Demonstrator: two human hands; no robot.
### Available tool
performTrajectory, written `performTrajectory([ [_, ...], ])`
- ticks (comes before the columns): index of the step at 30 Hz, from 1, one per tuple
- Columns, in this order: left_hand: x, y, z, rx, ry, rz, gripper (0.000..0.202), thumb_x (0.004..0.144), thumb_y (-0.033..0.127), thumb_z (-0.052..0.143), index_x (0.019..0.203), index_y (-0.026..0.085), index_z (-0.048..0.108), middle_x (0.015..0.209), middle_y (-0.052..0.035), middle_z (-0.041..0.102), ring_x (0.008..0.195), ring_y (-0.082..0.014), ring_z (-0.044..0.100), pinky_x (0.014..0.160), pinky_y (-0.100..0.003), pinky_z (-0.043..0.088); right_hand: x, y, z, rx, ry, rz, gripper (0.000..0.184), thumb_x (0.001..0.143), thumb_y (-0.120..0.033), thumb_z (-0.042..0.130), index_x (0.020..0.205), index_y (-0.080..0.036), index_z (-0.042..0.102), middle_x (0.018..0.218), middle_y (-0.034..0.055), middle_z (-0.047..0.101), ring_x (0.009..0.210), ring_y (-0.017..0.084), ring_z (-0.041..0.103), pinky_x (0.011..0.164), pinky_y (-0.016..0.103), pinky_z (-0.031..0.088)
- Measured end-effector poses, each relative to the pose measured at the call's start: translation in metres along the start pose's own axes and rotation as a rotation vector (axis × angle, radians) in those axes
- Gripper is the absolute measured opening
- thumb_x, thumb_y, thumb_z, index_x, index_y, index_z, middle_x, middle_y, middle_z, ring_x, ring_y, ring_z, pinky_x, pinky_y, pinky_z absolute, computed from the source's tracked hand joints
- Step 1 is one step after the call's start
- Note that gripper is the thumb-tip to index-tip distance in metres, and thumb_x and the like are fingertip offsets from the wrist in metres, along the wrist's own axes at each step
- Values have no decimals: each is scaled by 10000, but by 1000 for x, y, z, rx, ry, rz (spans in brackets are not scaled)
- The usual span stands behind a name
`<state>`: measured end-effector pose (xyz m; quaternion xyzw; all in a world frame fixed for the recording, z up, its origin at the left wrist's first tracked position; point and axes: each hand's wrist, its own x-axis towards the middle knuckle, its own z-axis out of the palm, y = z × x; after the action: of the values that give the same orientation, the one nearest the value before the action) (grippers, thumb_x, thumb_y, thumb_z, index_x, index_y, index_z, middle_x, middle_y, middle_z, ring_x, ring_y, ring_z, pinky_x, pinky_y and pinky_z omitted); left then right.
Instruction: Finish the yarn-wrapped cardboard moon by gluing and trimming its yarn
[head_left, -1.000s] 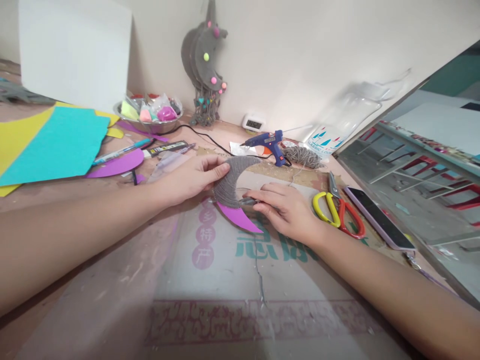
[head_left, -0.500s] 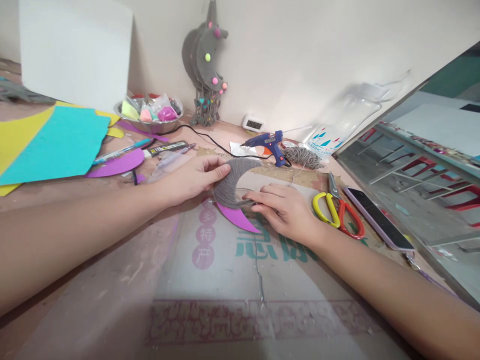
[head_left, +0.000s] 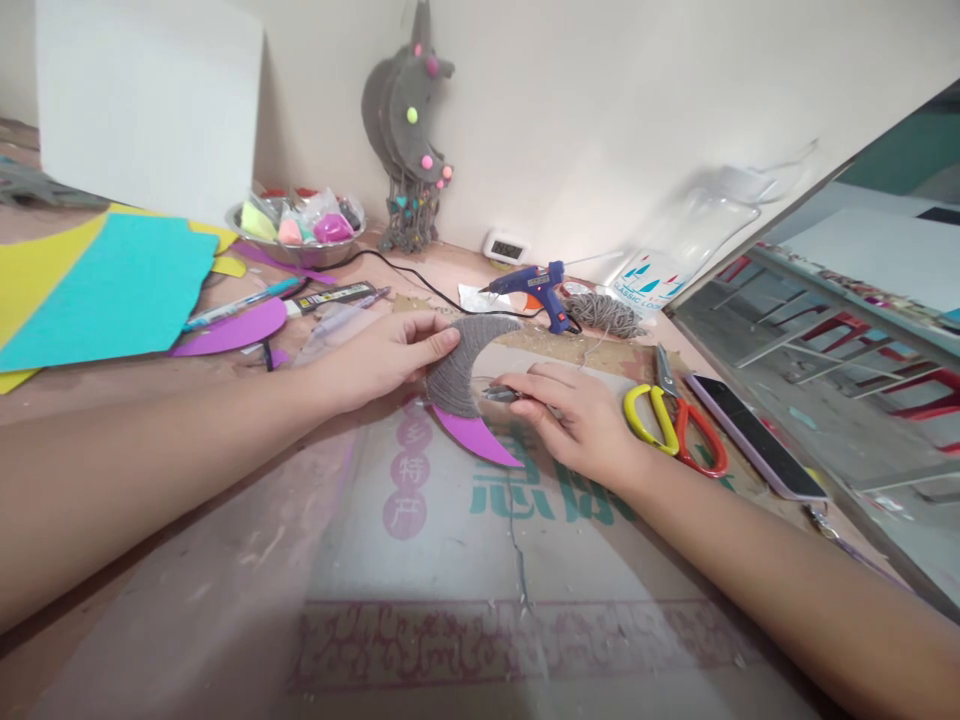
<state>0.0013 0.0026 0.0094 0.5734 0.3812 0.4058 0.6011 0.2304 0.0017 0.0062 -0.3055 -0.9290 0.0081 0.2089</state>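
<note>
A purple crescent point(head_left: 478, 440), mostly wrapped in grey yarn, is pinched at its upper left by my left hand point(head_left: 401, 355), thumb on top. Only its lower tip shows bare purple. My right hand point(head_left: 574, 415) is closed on a small bundle of grey yarn point(head_left: 500, 393) beside the crescent's inner curve. The fingertips hide part of that bundle. Beneath both hands lies a printed cardboard sheet point(head_left: 442, 560).
Behind the hands are a blue glue gun point(head_left: 553, 305) and a grey yarn skein point(head_left: 606, 314). Scissors point(head_left: 664, 370) and a phone point(head_left: 754, 435) lie right. Coloured sheets point(head_left: 120, 290) and a metal bowl point(head_left: 259, 248) stand left. A finished-looking grey moon ornament point(head_left: 394, 120) leans against the wall.
The yarn bundle in my right hand has moved from the wrapping's lower edge up into the crescent's inner curve. My left hand keeps its hold almost unmoved.
</note>
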Motion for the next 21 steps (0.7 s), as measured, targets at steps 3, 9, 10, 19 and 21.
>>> performTrajectory([
  [3,1,-2,-3,91,20,14,223,834,366,524,744,163,520,499,64,378,418,-41,325,418,-173,259,0,0,0,-22,-7,-7,280,898,-288,429,1109,-192,588,815,47,615,780,161,565,674,272,414],
  [9,1,-5,-6,88,11,-8,167,828,339,518,816,174,537,492,64,396,424,-48,350,429,-162,289,0,-5,-1,-70,44,42,293,902,-287,422,1130,-184,575,932,67,650,837,175,592,728,296,445],
  [10,1,-5,-6,98,11,-10,163,825,334,521,823,173,539,501,62,410,426,-48,355,431,-160,292,0,-5,-1,-76,50,43,293,901,-288,423,1131,-185,573,947,67,654,845,177,597,733,298,449],
  [19,2,-2,-6,287,36,11,180,813,334,516,826,159,558,546,35,489,442,-59,420,429,-172,322,1,-13,2,-202,46,-7,275,898,-311,436,1100,-185,573,876,55,660,806,180,604,697,296,439],
  [21,2,-2,-6,352,42,26,183,809,338,521,805,158,556,540,33,497,447,-65,443,430,-175,331,2,-18,3,-240,42,-17,289,899,-320,433,1109,-173,565,866,61,656,798,182,602,684,298,433],
])
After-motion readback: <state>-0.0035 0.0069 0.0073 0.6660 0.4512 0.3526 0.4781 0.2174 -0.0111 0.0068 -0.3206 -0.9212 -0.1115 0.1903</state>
